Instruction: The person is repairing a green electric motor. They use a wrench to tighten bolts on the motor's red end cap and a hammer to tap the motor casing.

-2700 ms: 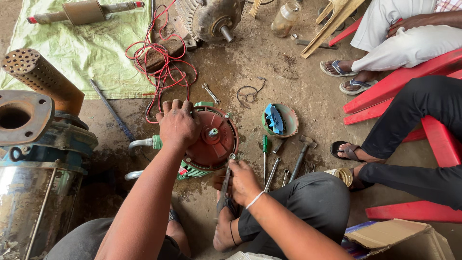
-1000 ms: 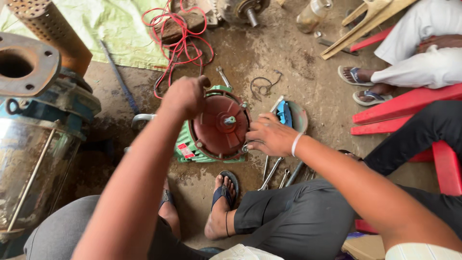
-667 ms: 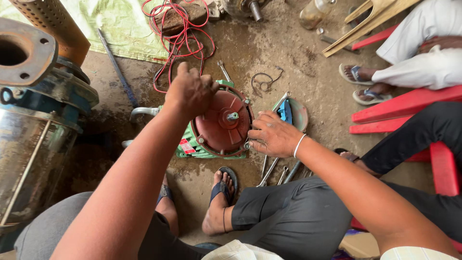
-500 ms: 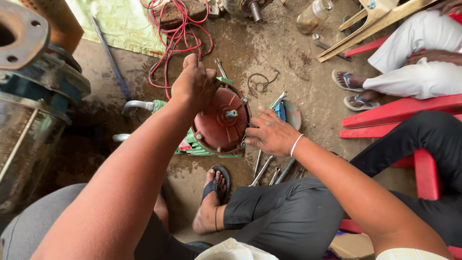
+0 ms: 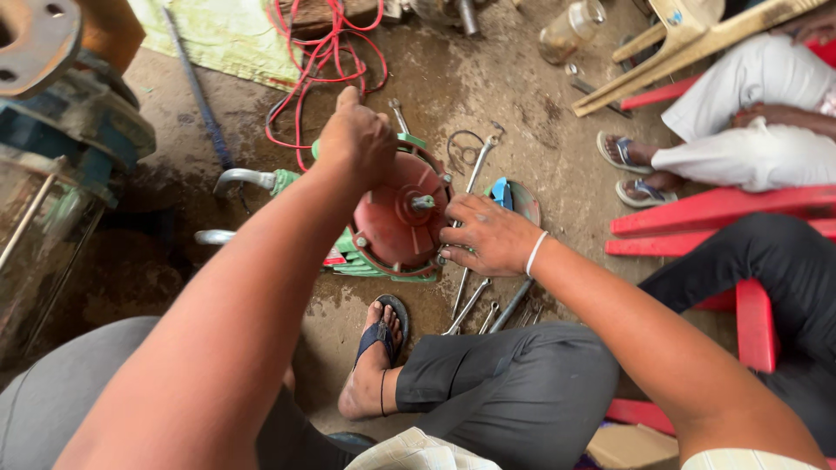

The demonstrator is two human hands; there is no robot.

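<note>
You are down on a stained, oily concrete floor (image 5: 514,96) scattered with tools; nearest the camera your own legs fold under you in grey trousers, and your foot in a dark sandal (image 5: 380,335) rests on the floor just below the work; beside your knee lie several spanners (image 5: 475,305), close together and partly hidden by your wrist.

Just beyond the sandal sits the red motor end cover (image 5: 396,222), round and dished, with a short shaft stub at its middle, seated on the green motor body (image 5: 348,257) that lies on its side; your left hand (image 5: 357,139) is clenched over the cover's upper left rim, fingers curled down onto it; what, if anything, it grips besides the rim you cannot tell from here. Your right hand (image 5: 488,235), with a white band at the wrist, presses against the cover's right edge, fingers bent and pinched at the rim; whether they hold a small tool there is hidden.

To your left stands a large rusty blue pump housing (image 5: 61,122); two curved metal handles (image 5: 239,178) jut from the green body toward it. Just right of the cover lies a small round dish with a blue thing in it (image 5: 514,196). Farther off, red wire (image 5: 326,61) loops across the floor by a pale green sheet (image 5: 231,39); a glass jar (image 5: 570,30) lies near; at the far right two other people sit on red plastic chairs (image 5: 723,209), sandalled feet on the floor.
</note>
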